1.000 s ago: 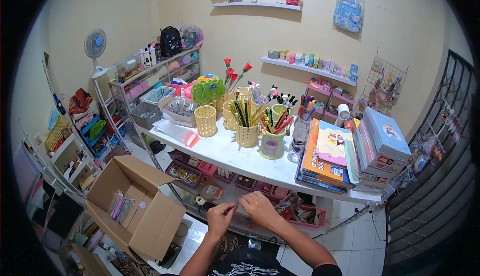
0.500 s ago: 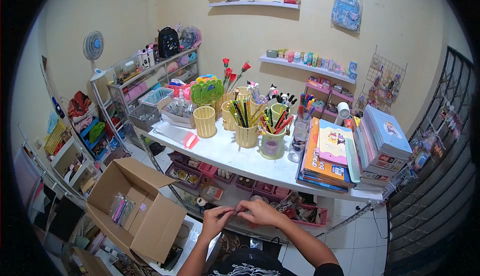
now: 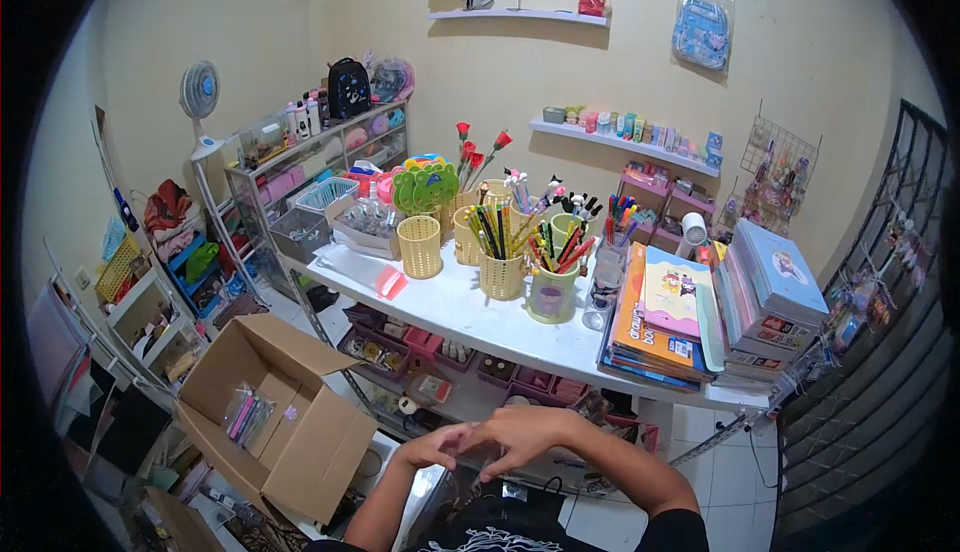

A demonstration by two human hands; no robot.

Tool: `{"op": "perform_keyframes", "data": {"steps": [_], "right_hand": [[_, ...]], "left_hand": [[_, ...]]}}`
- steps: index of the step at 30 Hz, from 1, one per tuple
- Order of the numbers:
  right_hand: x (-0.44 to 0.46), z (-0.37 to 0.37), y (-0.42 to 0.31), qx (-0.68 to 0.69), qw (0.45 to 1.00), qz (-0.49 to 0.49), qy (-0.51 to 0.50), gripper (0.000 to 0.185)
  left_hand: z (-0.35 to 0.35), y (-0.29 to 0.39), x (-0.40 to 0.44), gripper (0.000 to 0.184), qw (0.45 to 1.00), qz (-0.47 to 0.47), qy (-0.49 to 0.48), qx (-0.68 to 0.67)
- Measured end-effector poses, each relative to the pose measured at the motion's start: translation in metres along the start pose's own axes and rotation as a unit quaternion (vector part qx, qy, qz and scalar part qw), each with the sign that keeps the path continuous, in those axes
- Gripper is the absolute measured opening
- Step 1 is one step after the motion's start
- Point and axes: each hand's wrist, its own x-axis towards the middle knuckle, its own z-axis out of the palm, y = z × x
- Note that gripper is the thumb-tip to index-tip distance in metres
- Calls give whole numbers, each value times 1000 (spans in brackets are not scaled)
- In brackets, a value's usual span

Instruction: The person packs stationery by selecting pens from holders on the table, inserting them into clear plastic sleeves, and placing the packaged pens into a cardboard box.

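My left hand (image 3: 436, 446) and my right hand (image 3: 518, 434) are close together in front of my chest, over the near side of the table. The right hand's thumb is spread away from its curved fingers. On the left hand, the thumb also stands apart from the fingers, whose tips are partly covered by the right hand. Nothing is visible in either grasp. Left of the hands stands an open cardboard box (image 3: 325, 450) with a clear packet of colourful pens (image 3: 246, 418) inside.
Ahead is a white table (image 3: 460, 310) with an unfilled yellow basket cup (image 3: 420, 249), a pencil-filled cup (image 3: 500, 277), a green cup of pens (image 3: 551, 295) and stacked books (image 3: 655, 322). Pink bins (image 3: 435, 347) sit on the shelf below. A metal shutter (image 3: 870, 352) is at the right.
Both hands have come out of their fingertip pinch; their fingers have spread and the right hand now overlaps the left. The view has shifted slightly.
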Motion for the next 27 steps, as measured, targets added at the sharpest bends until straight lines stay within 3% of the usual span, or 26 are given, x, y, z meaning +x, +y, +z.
{"op": "perform_keyframes", "data": {"steps": [2,6,8,14,17,19,21,23,25,27], "right_hand": [[1,-11,-8,-49,998,-31,-7,49],[4,-29,-12,-48,997,-63,-14,43],[4,-46,-26,-76,996,-21,-46,37],[9,-61,-22,-98,995,-18,5,31],[5,-75,-19,-31,991,-46,121,37],[4,-96,-16,-33,976,-62,207,29],[14,-116,17,-110,914,-50,387,21],[25,-140,36,-119,831,32,543,20],[32,-158,51,-115,790,65,599,24],[43,-166,71,-137,787,77,597,24]], "left_hand": [[9,-2,1,110,1000,8,1,2],[23,10,5,94,999,29,35,-21],[41,34,10,84,991,45,124,22],[44,38,17,74,974,136,176,44],[47,43,12,69,968,149,189,75],[47,44,8,68,965,148,196,96],[45,45,5,67,971,120,180,99],[46,45,3,68,972,120,178,96],[48,47,0,68,972,120,176,95],[51,49,-3,69,970,118,185,100]]}}
